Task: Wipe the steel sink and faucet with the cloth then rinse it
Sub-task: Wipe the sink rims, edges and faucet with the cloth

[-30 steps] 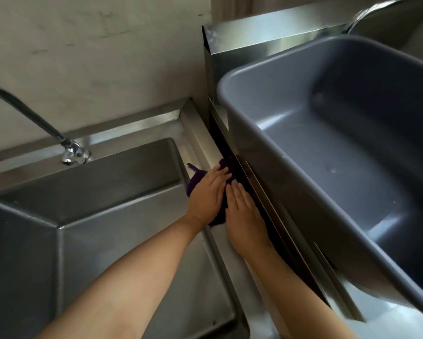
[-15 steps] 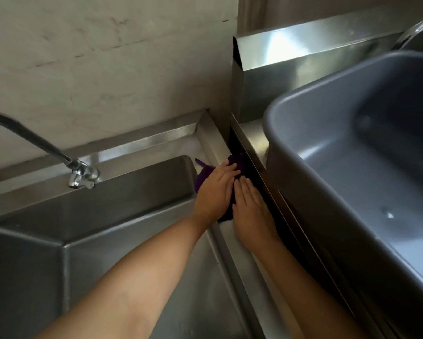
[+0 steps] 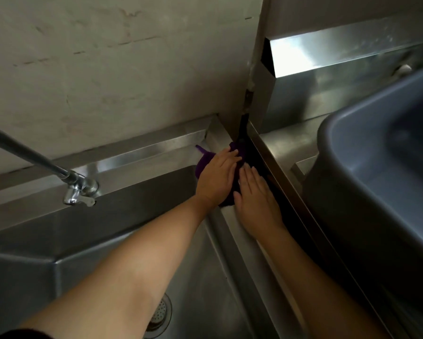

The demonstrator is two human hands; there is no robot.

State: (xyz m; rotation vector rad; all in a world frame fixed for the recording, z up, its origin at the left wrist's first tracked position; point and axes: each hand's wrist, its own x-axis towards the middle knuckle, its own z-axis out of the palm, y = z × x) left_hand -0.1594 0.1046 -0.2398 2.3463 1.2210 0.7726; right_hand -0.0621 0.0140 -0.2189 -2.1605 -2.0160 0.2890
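cloth [image 3: 203,165], purple, soft, bunched up, sits on sink [image 3: 132,204] right rim, around 2 o'clock of basin. left hand [image 3: 216,177] and right hand [image 3: 255,201] both flat on it, fingers straight and together, pressing down, guessing for more scrub on ledge. steel smooth, shiny. faucet [image 3: 79,188] at 10 o'clock.

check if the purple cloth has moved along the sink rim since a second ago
Yes. The purple cloth, under the left hand and right hand, has slid along the right sink rim toward its back corner.
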